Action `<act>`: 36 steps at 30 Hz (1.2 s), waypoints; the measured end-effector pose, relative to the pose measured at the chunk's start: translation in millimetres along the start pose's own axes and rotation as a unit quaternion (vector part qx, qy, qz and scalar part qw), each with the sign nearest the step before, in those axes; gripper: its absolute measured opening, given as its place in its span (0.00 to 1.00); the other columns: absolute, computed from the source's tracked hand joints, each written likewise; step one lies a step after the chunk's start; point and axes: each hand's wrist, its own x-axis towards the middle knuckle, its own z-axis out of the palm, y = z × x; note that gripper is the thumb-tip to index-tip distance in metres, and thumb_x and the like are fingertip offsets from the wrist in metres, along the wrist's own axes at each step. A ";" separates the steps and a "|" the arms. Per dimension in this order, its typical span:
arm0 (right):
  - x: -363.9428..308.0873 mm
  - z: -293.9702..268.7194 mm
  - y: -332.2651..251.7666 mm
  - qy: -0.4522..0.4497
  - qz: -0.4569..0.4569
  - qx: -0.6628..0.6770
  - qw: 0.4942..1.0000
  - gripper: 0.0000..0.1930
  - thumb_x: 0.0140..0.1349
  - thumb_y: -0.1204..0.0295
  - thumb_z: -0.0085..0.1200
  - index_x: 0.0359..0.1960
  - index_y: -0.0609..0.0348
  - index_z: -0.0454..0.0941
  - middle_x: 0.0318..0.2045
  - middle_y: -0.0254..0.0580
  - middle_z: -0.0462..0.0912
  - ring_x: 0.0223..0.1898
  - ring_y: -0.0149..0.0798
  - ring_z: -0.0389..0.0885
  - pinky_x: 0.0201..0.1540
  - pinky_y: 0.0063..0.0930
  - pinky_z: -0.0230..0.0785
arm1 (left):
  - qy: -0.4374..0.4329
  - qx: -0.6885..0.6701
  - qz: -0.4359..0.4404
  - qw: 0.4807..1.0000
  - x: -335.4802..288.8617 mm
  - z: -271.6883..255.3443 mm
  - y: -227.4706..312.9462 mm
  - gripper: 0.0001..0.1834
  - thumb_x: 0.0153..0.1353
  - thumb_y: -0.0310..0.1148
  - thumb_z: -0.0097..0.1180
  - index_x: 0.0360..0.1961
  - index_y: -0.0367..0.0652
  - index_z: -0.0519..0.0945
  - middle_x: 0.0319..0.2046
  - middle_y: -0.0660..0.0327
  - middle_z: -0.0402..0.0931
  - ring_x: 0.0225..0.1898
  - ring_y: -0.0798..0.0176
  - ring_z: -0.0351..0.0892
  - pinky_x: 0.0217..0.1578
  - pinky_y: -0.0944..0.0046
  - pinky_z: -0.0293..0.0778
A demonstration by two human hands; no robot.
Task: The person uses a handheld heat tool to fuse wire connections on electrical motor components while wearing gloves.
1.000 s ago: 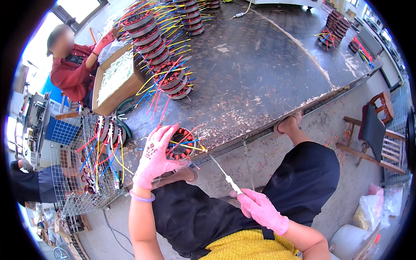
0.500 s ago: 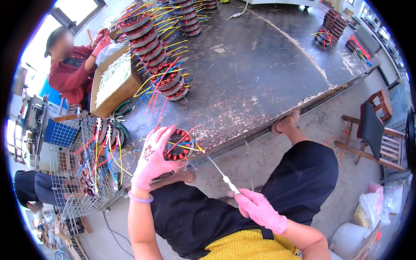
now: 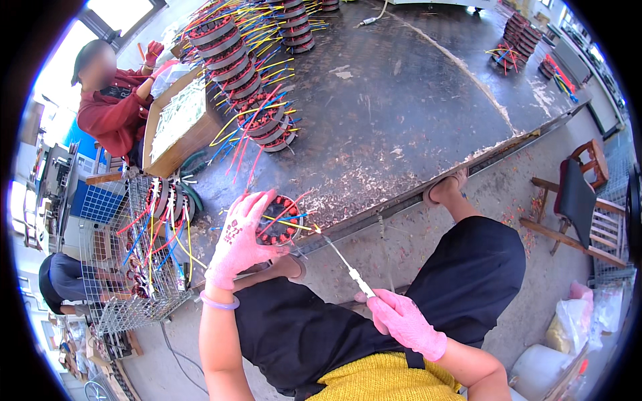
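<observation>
My left hand [image 3: 244,234], in a pink glove, is closed around the edge of a motor stator [image 3: 277,224], a ring with red windings, at the table's near edge. Red, blue and yellow wires stick out of it to the right. My right hand [image 3: 406,324], also gloved in pink, grips a slim white-handled wand [image 3: 360,281] with a thin metal shaft. The wand points up and left, its tip close to the wire ends. A small bright orange spot shows there; whether it is a flame or a wire end I cannot tell.
Tall stacks of wired stators [image 3: 231,60] stand on the dark table [image 3: 381,120]. A cardboard box [image 3: 180,144] of pale pieces is beside a seated person [image 3: 110,113]. Several stators [image 3: 167,200] lie by a wire basket [image 3: 110,301] at left. A wooden chair [image 3: 575,200] stands right.
The view has shifted slightly. The wand's tip remains by the wire ends, where the orange spot now looks brighter. The co-worker's hands have moved apart a little.
</observation>
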 end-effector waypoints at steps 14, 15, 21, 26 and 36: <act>0.7 0.9 0.5 -0.006 -0.002 0.010 1.000 0.19 0.76 0.62 0.45 0.58 0.64 0.74 0.22 0.24 0.66 0.22 0.20 0.63 0.24 0.18 0.57 | -0.011 -0.013 -0.009 1.000 0.3 -0.4 0.3 0.53 0.35 0.43 0.78 0.67 0.44 0.68 0.62 0.50 0.68 0.68 0.41 0.61 0.71 0.46 0.54; -0.2 0.3 -1.3 -0.003 -0.001 0.000 1.000 0.19 0.76 0.62 0.45 0.58 0.64 0.74 0.22 0.24 0.66 0.22 0.20 0.63 0.24 0.18 0.57 | -0.006 -0.015 0.000 1.000 1.8 -0.2 0.7 0.53 0.36 0.43 0.77 0.67 0.43 0.68 0.62 0.50 0.69 0.67 0.43 0.62 0.72 0.46 0.53; 0.7 0.2 1.8 -0.004 -0.002 0.016 1.000 0.18 0.76 0.63 0.45 0.58 0.63 0.75 0.22 0.24 0.66 0.22 0.20 0.63 0.24 0.18 0.57 | 0.010 0.005 0.020 1.000 1.0 0.8 -1.7 0.56 0.30 0.41 0.79 0.66 0.40 0.69 0.60 0.49 0.69 0.65 0.43 0.64 0.67 0.49 0.60; -0.2 2.7 0.9 0.019 -0.004 0.020 1.000 0.19 0.75 0.63 0.44 0.56 0.63 0.77 0.18 0.26 0.68 0.20 0.20 0.63 0.24 0.17 0.55 | 0.001 -0.012 0.012 1.000 2.2 0.5 0.0 0.54 0.34 0.42 0.78 0.66 0.42 0.68 0.61 0.50 0.69 0.66 0.44 0.64 0.71 0.48 0.54; 1.1 1.3 1.7 0.002 0.000 0.012 1.000 0.18 0.76 0.62 0.44 0.56 0.64 0.75 0.22 0.24 0.67 0.21 0.19 0.64 0.24 0.18 0.57 | 0.011 -0.002 0.024 1.000 2.5 1.8 -1.9 0.55 0.31 0.41 0.78 0.66 0.40 0.69 0.60 0.49 0.69 0.65 0.43 0.65 0.67 0.49 0.60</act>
